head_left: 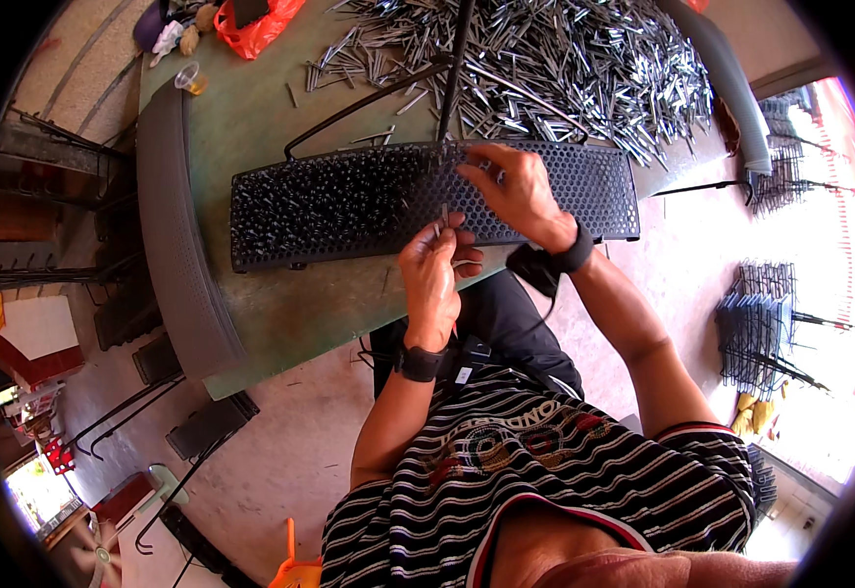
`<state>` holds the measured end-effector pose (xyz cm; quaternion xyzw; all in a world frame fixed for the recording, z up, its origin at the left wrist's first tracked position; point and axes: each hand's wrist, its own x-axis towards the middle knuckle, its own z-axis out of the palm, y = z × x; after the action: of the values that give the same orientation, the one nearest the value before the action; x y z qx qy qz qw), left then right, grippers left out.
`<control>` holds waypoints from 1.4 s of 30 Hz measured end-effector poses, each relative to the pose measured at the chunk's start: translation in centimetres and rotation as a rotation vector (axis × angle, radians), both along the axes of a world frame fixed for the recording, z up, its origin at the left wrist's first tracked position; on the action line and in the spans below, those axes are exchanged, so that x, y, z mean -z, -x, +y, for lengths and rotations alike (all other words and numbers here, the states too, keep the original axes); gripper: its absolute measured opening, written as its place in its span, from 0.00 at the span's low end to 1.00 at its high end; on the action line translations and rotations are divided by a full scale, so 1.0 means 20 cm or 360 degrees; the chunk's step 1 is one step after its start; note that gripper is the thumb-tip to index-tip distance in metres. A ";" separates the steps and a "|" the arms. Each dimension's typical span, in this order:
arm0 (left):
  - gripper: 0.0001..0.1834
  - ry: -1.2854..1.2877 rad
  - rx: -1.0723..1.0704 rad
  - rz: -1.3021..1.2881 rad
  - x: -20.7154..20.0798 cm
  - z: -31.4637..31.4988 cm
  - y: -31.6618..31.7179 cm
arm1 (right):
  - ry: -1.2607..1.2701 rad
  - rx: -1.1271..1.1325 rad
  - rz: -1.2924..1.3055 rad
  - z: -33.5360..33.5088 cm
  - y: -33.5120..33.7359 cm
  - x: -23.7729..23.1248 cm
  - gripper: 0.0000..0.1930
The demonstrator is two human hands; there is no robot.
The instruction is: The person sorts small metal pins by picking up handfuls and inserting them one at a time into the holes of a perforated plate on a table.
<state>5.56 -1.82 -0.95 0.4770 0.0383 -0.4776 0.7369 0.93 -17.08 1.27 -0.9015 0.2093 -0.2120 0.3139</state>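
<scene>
Pin [444, 212], in the head view, is pinched by the left hand [430, 277] above the near side of a black tray [584, 191] on the green table [310, 318]; a slack pinch could drop it. The right hand [514, 188], apart, bends over the tray's middle, its hold unclear; a knock might tip standing pins [315, 211]. The pin points forward; the tray's long axis runs left to right.

Bright glare bleaches the right side, metal pieces [584, 73] glint, and fisheye distortion curves edges toward the black rim.
</scene>
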 end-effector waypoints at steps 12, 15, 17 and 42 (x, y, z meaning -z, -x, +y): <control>0.12 0.0082 -0.0022 -0.0073 0.05 -0.02 0.01 | -0.0468 0.0354 -0.0472 -0.01 -0.04 0.01 0.07; 0.12 0.0086 -0.0016 -0.0064 0.06 -0.01 0.00 | -0.0441 0.0372 -0.0538 -0.04 -0.08 0.11 0.07; 0.12 0.0088 -0.0019 -0.0059 0.04 -0.01 0.00 | -0.0433 0.0351 -0.0503 -0.05 -0.09 0.16 0.07; 0.12 0.0081 0.0183 0.0097 0.02 -0.07 0.04 | -0.0960 0.0376 -0.0396 -0.06 0.06 -0.03 0.03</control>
<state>4.74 -3.22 -1.37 0.4448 0.0210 -0.5343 0.7185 -0.37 -18.20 1.94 -0.7049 0.3254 -0.2837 0.5627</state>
